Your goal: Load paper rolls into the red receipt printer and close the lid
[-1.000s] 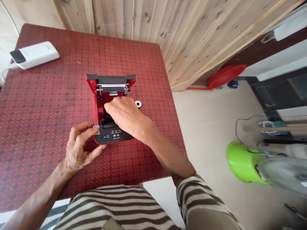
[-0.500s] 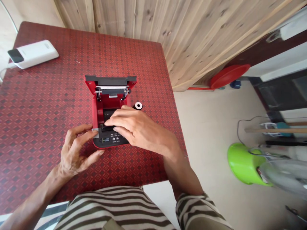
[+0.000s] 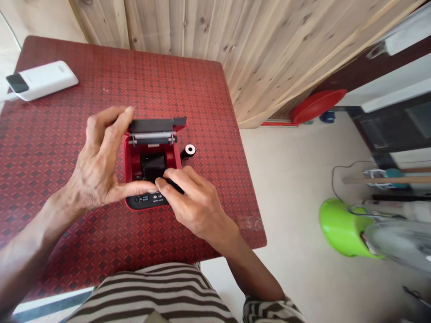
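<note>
A small red and black printer [image 3: 151,168] stands on the red patterned table [image 3: 54,148] with its lid [image 3: 156,125] partly raised. My left hand [image 3: 101,161] spans the printer's left side, forefinger on the lid's left corner and thumb on the front panel. My right hand [image 3: 191,202] rests at the printer's front right, its fingertips pressed against the black front edge near the buttons. A small black spool with a white end [image 3: 189,150] lies just right of the printer.
A white power bank [image 3: 40,80] with a cable lies at the table's far left corner. A wooden plank wall rises behind. On the floor to the right are a green plastic object [image 3: 340,229], a red lid and a fan.
My left hand rose from the printer's front left corner to take hold of the lid, which has tipped forward. My right hand drew back from the inside to the front edge.
</note>
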Available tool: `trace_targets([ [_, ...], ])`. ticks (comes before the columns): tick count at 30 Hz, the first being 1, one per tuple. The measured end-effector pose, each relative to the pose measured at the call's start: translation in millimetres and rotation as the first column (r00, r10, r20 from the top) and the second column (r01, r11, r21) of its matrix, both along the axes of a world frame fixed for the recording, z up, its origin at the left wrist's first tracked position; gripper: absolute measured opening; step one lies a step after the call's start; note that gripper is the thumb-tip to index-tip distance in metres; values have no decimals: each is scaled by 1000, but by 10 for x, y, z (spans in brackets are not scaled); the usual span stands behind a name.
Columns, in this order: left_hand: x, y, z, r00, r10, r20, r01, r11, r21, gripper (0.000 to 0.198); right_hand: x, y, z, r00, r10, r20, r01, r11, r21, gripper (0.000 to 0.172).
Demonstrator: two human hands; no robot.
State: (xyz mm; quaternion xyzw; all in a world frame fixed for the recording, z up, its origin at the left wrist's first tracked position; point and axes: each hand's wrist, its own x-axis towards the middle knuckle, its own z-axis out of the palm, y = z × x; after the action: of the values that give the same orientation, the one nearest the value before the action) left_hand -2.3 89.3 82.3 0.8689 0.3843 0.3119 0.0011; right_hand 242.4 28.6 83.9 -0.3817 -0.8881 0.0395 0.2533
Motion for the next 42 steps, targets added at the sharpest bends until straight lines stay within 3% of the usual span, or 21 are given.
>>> trace_targets([
  [3, 6, -280, -113, 1000, -25, -1, 25, 1000, 1, 125, -11, -52, -19, 1000, -23, 17, 22, 998, 59, 28],
  [7, 29, -569, -279, 1000, -28, -7, 28, 1000, -9, 109, -48, -69, -51, 999, -44, -5, 45, 995, 90, 27],
  [11, 49, -616, -377, 1000, 5, -3, -5, 1000, -1, 88, -51, -70, -84, 998, -46, -40, 48, 997, 59, 28],
  [15, 46, -599, -353, 1000, 8, -16, -8, 1000, -11, 84, 11, -73, -84, 988, -37, -153, 42, 999, 28, 35],
  [19, 42, -587, -327, 999, 13, -32, -14, 1000, -3, 82, 151, -8, -72, 944, -134, -301, 129, 991, -35, 42],
  [21, 50, -588, -350, 1000, 8, -30, -8, 1000, 2, 81, 253, 62, -144, 902, -205, -379, 198, 978, -57, 35],
  [24, 74, -621, -417, 1000, 17, -9, -17, 1000, -7, 82, 417, 182, -426, 845, -333, -418, 301, 943, -142, 23],
  [28, 63, -758, -488, 993, 62, 104, -68, 996, 54, 91, 550, 283, -914, 821, -443, -359, 360, 891, -275, 20],
  [30, 24, -843, -513, 984, 121, 132, -132, 988, 77, 90, 554, 300, -1054, 829, -468, -306, 369, 869, -329, 20],
  [36, -57, -934, -618, 985, 129, 118, -143, 983, 111, 83, 496, 318, -1046, 833, -514, -207, 416, 827, -379, 22],
  [42, -33, -922, -620, 973, 164, 164, -172, 984, 36, 72, 504, 321, -1028, 832, -509, -219, 398, 824, -403, 24],
])
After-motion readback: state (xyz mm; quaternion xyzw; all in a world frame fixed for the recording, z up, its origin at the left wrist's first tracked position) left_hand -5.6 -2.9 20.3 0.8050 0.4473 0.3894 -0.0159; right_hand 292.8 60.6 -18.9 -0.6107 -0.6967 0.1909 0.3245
